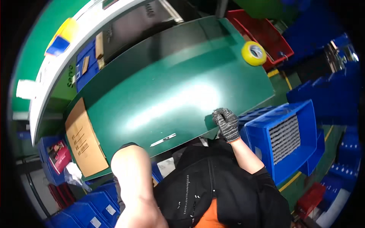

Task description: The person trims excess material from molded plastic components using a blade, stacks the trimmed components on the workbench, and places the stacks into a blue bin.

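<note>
My right hand, in a grey knit glove, rests on the near right edge of the green table. Its fingers are curled and nothing shows in them. My left forearm is bare and reaches up to the table's near edge. The left hand itself is hidden there, with only a dark sliver showing at the edge. A small white strip lies on the table between my two arms. A yellow tape roll stands at the table's far right corner.
A flat cardboard box lies on the table's left end. A blue crate holding a stack of grey ridged parts stands right of my right hand. A red crate is beyond the tape. Several blue bins sit at lower left.
</note>
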Action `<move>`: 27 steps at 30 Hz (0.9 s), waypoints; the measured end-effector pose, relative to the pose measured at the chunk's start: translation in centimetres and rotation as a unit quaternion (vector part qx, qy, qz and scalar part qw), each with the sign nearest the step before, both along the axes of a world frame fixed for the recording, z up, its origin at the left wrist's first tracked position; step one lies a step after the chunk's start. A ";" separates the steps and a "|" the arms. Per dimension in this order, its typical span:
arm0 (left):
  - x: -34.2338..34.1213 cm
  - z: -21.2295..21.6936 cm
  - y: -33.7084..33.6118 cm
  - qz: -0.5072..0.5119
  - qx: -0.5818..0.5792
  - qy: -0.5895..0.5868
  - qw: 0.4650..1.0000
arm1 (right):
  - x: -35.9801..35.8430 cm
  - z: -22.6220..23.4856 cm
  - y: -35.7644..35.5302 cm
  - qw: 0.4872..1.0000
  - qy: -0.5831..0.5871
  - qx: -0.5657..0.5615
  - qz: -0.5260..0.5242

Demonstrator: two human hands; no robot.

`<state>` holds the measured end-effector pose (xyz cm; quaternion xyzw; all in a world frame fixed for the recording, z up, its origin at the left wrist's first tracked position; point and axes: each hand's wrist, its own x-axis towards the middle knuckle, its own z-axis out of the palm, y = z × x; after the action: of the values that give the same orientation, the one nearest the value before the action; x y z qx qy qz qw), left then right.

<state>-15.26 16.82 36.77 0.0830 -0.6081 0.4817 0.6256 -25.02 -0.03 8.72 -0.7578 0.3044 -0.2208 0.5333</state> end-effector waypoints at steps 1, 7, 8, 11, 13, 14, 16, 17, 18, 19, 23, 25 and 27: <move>1.1 -0.9 1.3 0.013 -0.020 -0.005 1.000 | 1.5 0.2 1.3 0.997 0.009 -0.057 0.057; 8.6 -8.3 6.6 0.218 -0.126 0.041 0.967 | 8.5 -2.7 7.7 0.866 0.068 -0.305 0.390; 9.6 -10.9 8.2 0.283 0.023 0.098 0.954 | 9.2 -3.3 9.1 0.833 0.040 -0.348 0.430; 14.3 -19.8 9.7 0.387 0.433 0.330 0.744 | 11.2 -4.9 12.0 0.797 0.077 -0.383 0.461; 17.5 -24.7 8.8 0.404 0.585 0.397 0.581 | 11.6 -4.5 13.6 0.772 0.147 -0.393 0.477; 18.9 -27.2 8.2 0.441 0.638 0.395 0.491 | 11.6 -3.6 14.1 0.778 0.153 -0.389 0.469; 21.2 -32.0 6.5 0.479 0.685 0.360 0.414 | 12.0 -2.4 14.4 0.755 0.285 -0.393 0.441; 22.3 -33.6 5.3 0.492 0.702 0.341 0.386 | 11.6 -3.2 13.9 0.760 0.266 -0.416 0.422; 23.1 -34.8 4.0 0.506 0.717 0.322 0.357 | 10.7 -3.7 13.1 0.769 0.276 -0.409 0.406; 23.9 -35.8 2.1 0.516 0.730 0.303 0.331 | 9.5 -4.1 11.9 0.788 0.274 -0.399 0.379; 24.1 -37.3 -5.2 0.539 0.738 0.258 0.313 | 2.7 -3.6 5.4 0.900 0.243 -0.185 0.311; 21.0 -37.7 -9.9 0.538 0.742 0.204 0.344 | -2.9 -3.1 2.3 0.945 0.200 -0.121 0.229; 15.6 -38.0 -15.0 0.504 0.757 0.147 0.389 | -8.7 -2.1 -0.2 0.972 0.221 0.052 0.068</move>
<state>0.31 1.79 -1.27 0.8830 -0.4677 0.0296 0.0273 -33.70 -0.21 6.65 -0.7780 0.3737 0.0045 0.5051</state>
